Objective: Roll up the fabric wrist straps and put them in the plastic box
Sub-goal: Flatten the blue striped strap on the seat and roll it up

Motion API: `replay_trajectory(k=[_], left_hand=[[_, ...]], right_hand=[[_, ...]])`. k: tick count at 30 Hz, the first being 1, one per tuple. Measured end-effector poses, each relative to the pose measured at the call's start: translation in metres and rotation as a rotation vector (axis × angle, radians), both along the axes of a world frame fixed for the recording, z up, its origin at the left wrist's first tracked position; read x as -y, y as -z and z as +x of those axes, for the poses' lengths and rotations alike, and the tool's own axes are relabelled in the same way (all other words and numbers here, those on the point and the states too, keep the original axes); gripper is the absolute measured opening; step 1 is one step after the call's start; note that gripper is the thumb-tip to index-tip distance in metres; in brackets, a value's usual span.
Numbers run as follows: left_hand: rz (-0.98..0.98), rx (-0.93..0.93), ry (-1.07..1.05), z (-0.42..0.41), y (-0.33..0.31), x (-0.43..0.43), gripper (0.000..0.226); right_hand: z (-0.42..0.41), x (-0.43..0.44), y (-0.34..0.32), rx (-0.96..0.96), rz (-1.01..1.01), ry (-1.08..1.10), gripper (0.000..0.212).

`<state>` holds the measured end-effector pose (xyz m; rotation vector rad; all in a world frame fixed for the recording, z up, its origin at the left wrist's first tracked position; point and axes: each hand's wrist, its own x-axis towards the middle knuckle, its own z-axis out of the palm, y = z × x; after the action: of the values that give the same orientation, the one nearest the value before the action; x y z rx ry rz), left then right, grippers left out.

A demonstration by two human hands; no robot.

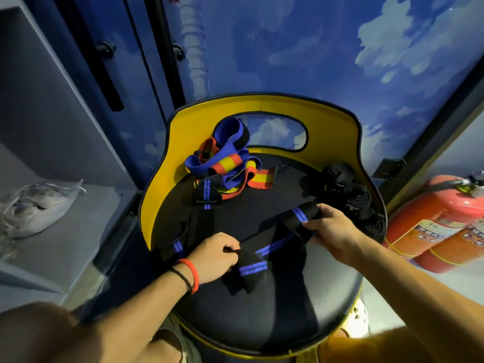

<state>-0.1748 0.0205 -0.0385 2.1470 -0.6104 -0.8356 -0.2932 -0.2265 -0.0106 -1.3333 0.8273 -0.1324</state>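
L hand (214, 258) & R hand (330, 231) pinching black-blue strap (272, 248) ends, strap stretched btwn

A chair (335, 127) with a yellow back and a round black seat stands in the middle. Behind it, at twelve o'clock, rises a blue wall (314, 48) printed with white clouds. At three o'clock two red fire extinguishers (429, 221) sit side by side. At nine o'clock a crumpled plastic bag (34, 205) rests on a grey shelf (86, 231).
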Motion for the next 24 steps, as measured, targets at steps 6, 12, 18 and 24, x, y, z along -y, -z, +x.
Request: replay_trajectory(k=[6,12,18,24], left_hand=[[0.159,0.204,-0.067,0.022,-0.020,-0.007,0.032],[0.029,0.139,-0.273,0.053,-0.011,-0.013,0.019],[-0.039,0.055,-0.425,0.071,-0.018,-0.020,0.019],[-0.391,-0.334,-0.530,0.053,-0.042,-0.007,0.027]], right_hand=[[-0.001,0.020,0.011,-0.016,0.028,0.013,0.028],[-0.005,0.023,0.018,-0.149,-0.048,-0.095,0.028],[-0.001,0.015,0.011,-0.125,0.040,-0.136,0.021],[0.007,0.005,0.010,-0.214,-0.744,-0.148,0.029]])
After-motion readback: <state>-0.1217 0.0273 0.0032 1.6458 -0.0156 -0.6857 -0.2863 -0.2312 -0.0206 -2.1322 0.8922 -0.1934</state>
